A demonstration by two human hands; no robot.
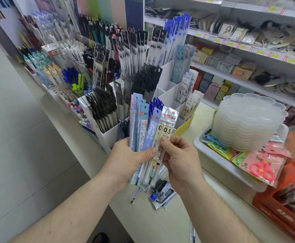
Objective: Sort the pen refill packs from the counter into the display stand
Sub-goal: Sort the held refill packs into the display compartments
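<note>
Head view: white partitioned plastic display stand (pixel 108 135) sits at left on the pale counter (pixel 187 216), its packs upright. Left hand (pixel 127 159) grips a fan of long, narrow blue and clear pen refill packs (pixel 144 130), long axes near vertical, hang-hole ends up, just in front of the stand. Right hand (pixel 180 157) pinches the rightmost clear "0.5" pack (pixel 167 130). Loose packs (pixel 162 193) lie flat on the counter below.
</note>
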